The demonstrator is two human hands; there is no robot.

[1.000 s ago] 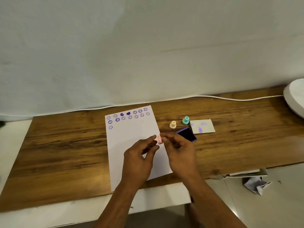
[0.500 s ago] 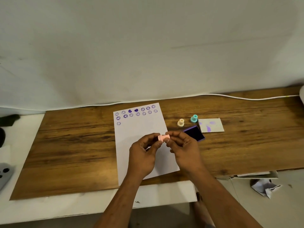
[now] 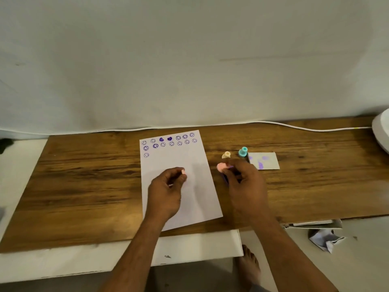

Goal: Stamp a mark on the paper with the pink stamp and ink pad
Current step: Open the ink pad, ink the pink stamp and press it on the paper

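Note:
A white paper lies on the wooden board, with rows of purple smiley and heart marks along its far edge. My right hand pinches the pink stamp just right of the paper. It hovers over the ink pad, of which only a purple edge shows under the fingers. My left hand rests over the middle of the paper and grips a small pink cap between thumb and fingers.
A beige stamp and a teal stamp stand behind my right hand, beside a white card smudged with purple. A white cable runs along the back edge. A white rounded object sits far right. Crumpled paper lies on the floor.
My hands, joined on the pink stamp over the paper, have pulled apart. The right hand carried the stamp right toward the ink pad; the left kept a small pink piece.

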